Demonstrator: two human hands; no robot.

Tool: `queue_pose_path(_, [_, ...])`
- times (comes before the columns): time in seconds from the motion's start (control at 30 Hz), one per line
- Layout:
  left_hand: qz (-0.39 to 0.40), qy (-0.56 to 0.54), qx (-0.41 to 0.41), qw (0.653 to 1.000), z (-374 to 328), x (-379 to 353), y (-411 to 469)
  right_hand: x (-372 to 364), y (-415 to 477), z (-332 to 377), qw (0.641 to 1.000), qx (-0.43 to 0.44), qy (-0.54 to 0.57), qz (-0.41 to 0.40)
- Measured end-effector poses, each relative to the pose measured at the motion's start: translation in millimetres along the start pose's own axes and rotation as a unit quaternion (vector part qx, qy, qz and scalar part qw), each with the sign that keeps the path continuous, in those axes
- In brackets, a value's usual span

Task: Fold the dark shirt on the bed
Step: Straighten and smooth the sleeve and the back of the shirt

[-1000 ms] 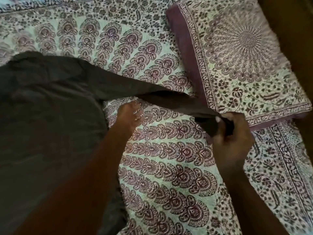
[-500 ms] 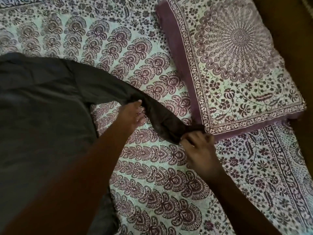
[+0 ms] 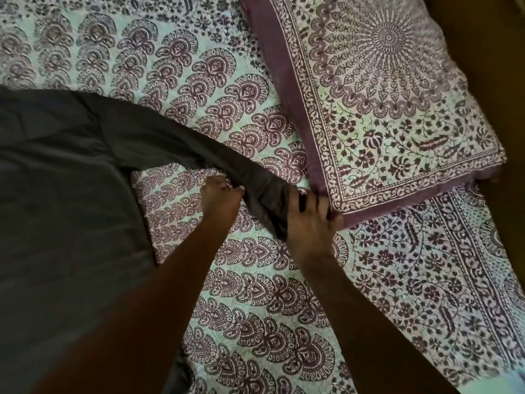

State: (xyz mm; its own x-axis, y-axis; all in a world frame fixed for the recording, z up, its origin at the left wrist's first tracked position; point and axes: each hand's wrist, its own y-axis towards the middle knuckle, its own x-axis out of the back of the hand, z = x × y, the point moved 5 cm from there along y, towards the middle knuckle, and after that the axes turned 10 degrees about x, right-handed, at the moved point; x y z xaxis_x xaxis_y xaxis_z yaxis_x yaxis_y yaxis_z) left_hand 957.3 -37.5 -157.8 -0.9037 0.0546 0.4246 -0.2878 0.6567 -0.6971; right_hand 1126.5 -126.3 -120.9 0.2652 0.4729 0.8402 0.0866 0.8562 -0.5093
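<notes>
The dark shirt [image 3: 65, 200] lies spread over the left half of the bed, its long sleeve [image 3: 199, 155] stretching right toward the pillow. My left hand [image 3: 221, 199] pinches the sleeve partway along, thumb and fingers curled on the cloth. My right hand [image 3: 308, 220] lies on the sleeve's end, fingers spread flat and pressing it down on the bedsheet beside the pillow's corner. The cuff is hidden under that hand.
A patterned maroon-and-white bedsheet [image 3: 255, 294] covers the bed. A matching pillow [image 3: 383, 109] lies at the upper right, its near corner touching my right hand. A brown surface [image 3: 494, 81] runs along the right edge of the bed.
My right hand brought the sleeve end leftward and down, then let go its grip and now presses it flat on the sheet. My left hand stayed on the sleeve's middle.
</notes>
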Motion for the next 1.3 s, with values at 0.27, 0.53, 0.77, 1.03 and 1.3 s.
queue_pose_path(0.27, [0.051,-0.026,0.012,0.998,4.6,10.9,-0.5,69.1,16.2,12.0,0.994,-0.008,0.055,-0.093])
queue_pose_path(0.53, [-0.086,0.112,-0.099,0.985,-29.4,33.6,-22.4,198.6,29.0,-39.1,0.97,0.001,0.122,-0.211])
queue_pose_path(0.77, [-0.156,0.29,-0.252,0.91,-80.0,31.0,6.4,245.4,74.2,-63.0,0.973,0.021,0.05,-0.223])
queue_pose_path(1.03, [-0.031,0.385,-0.192,0.902,-75.4,-6.8,63.9,215.1,103.5,-74.1,0.968,0.008,-0.062,-0.245])
queue_pose_path(1.3, [-0.052,0.288,-0.235,0.927,-77.6,-2.2,60.5,141.1,106.0,3.1,0.919,0.226,-0.197,-0.255])
